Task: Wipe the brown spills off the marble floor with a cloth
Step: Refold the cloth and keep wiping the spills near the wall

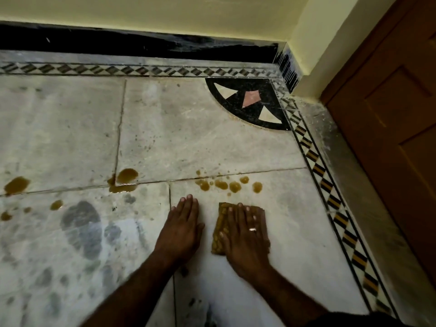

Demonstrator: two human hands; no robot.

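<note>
at the far left a large brown puddle (16, 185) is seen on the marble floor (188, 138), with a few smaller drops (56, 204) nearer the person. a second puddle (123, 179) is spread across the joint where the tiles meet. none of these is touched by anything. the left hand (181, 228) is laid flat on bare floor with its fingers straight and close together and nothing held; it is judged to serve as a prop. ahead of it and to the right, a cluster of small drops (226, 184) lies just beyond the tile joint, apart from both hands. the cloth (220, 227), folded and yellowish-brown, is pressed to the floor under the right hand (245, 234), whose fingers are spread straight over it rather than curled round it. its far edge is near the cluster but short of it. the wiping is judged to be at or near its start, since every visible spill is unwiped. the next move calls for the cloth to be pushed forward through the cluster under firm pressure, then taken leftward to the puddles. for those, a fresh fold will probably be needed so that liquid is not smeared. no bucket, bowl or other container is seen. at the right a patterned border strip (325, 182) is run along the floor beside a wooden door (389, 114).
</note>
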